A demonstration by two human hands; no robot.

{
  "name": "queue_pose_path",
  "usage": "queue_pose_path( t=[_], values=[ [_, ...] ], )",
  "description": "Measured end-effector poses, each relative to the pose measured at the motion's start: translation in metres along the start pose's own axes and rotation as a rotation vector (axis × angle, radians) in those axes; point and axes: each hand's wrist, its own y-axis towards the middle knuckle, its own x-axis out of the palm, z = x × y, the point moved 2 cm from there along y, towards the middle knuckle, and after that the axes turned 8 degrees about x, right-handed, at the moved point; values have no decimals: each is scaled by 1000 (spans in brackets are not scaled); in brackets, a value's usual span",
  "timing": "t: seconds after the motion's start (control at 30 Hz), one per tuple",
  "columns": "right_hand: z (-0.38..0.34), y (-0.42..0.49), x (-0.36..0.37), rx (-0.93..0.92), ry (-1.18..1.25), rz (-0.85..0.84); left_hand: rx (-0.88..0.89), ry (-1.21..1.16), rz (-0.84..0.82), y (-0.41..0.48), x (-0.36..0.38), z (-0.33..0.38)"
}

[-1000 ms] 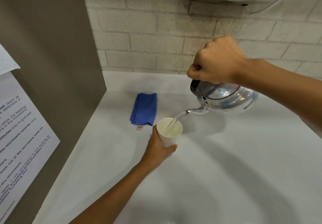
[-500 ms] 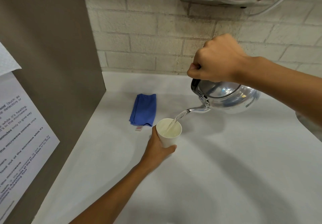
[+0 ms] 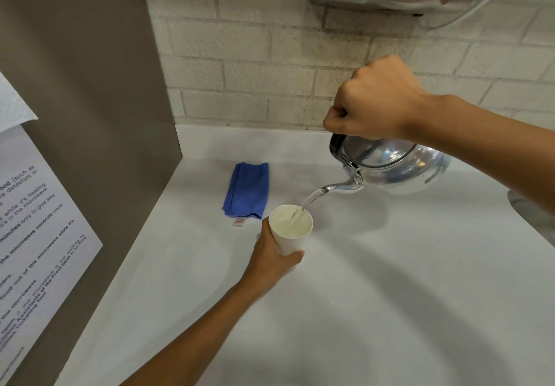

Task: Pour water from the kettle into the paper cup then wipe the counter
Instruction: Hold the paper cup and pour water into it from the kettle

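My right hand (image 3: pixel 375 100) is fisted around the kettle (image 3: pixel 396 166) handle, holding it tipped above the counter (image 3: pixel 390 295), spout pointing left and down. Water streams into the paper cup (image 3: pixel 290 229), upright mid-counter, which my left hand (image 3: pixel 270 262) wraps low down. A folded blue cloth (image 3: pixel 247 190) lies just behind, lengthwise toward the back edge.

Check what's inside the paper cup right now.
The paper cup holds water, with the kettle spout's stream landing in it. Its base is hidden behind the left hand.
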Motion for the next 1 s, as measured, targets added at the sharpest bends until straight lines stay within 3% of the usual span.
queue_pose_path(
  t=[0.57,0.87,1.0],
  values=[
    [-2,-4,8,39,61,-35,17,12,0,-1,-1,3],
    [8,-20,37,172,224,-12,19,49,0,-1,-3,5],
    [31,-20,61,376,351,-46,7,47,-4,-1,-3,5]
  ],
)
